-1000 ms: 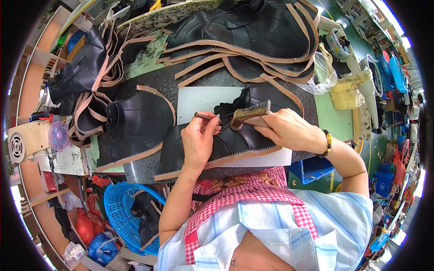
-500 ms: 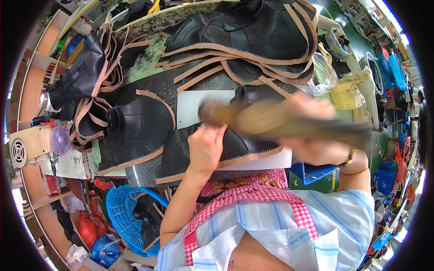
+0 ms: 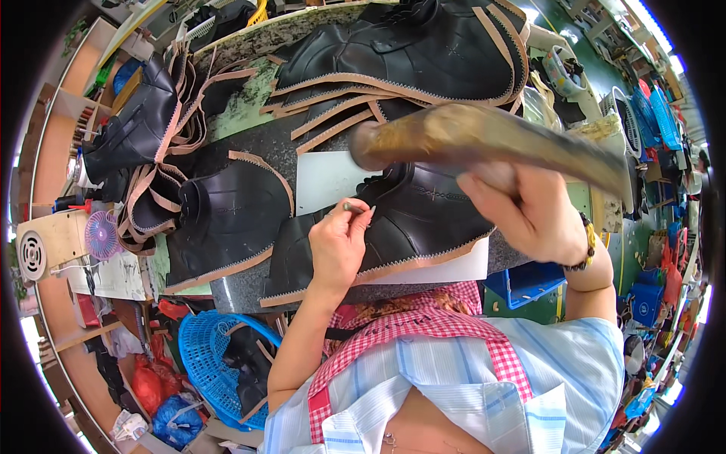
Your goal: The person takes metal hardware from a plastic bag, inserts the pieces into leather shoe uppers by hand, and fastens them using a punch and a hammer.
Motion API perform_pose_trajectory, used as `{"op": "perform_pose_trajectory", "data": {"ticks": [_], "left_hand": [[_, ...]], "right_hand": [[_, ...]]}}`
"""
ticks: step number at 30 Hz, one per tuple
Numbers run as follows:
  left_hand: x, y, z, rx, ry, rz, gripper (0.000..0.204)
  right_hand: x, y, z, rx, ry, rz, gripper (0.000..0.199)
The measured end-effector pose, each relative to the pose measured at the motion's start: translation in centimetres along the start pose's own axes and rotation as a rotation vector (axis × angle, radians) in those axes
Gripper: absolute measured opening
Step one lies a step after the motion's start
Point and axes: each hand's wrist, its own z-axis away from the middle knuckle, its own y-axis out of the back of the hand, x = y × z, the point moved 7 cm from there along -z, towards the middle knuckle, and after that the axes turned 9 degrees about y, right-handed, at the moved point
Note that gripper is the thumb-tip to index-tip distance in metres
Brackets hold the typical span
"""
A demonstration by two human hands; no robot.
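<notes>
My left hand (image 3: 338,246) is closed around a short, slim metal punch (image 3: 352,207), held over a black leather shoe upper (image 3: 446,216). This upper has a zigzag-cut edge with a tan strip and lies partly on a white sheet (image 3: 325,178). To the right, my right hand (image 3: 533,216) grips a hammer (image 3: 476,132), raised above the upper. Its brownish head is smeared by motion, with the round face at the left and a tapered end at the right. The hammer's handle is mostly hidden by its head and my hand.
Stacked black uppers (image 3: 401,57) lie at the back, and another upper (image 3: 227,204) lies to the left. More pieces (image 3: 140,121) are bunched at far left near a small purple fan (image 3: 101,234). Below the table edge stand a blue basket (image 3: 198,356) and a blue bin (image 3: 529,286).
The hammer has risen from beside my left hand, moving away from the punch. My right hand has lifted with it. My left hand has stayed nearly in place, with the punch now showing.
</notes>
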Motion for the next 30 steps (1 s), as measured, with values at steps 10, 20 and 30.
{"op": "perform_pose_trajectory", "data": {"ticks": [10,20,30], "left_hand": [[-0.1,0.8,-1.7,-0.117,0.027,0.134,0.012],[13.4,13.3,1.3,-0.117,-0.267,-0.367,0.008],[-3.9,25.6,-4.7,0.535,-0.322,-0.672,0.010]], "right_hand": [[8.1,0.3,0.7,-0.114,-0.248,0.365,0.032],[19.7,-4.0,-1.3,-0.124,-0.192,0.674,0.034],[11.1,-1.3,-1.7,-0.086,-0.159,0.517,0.015]]}}
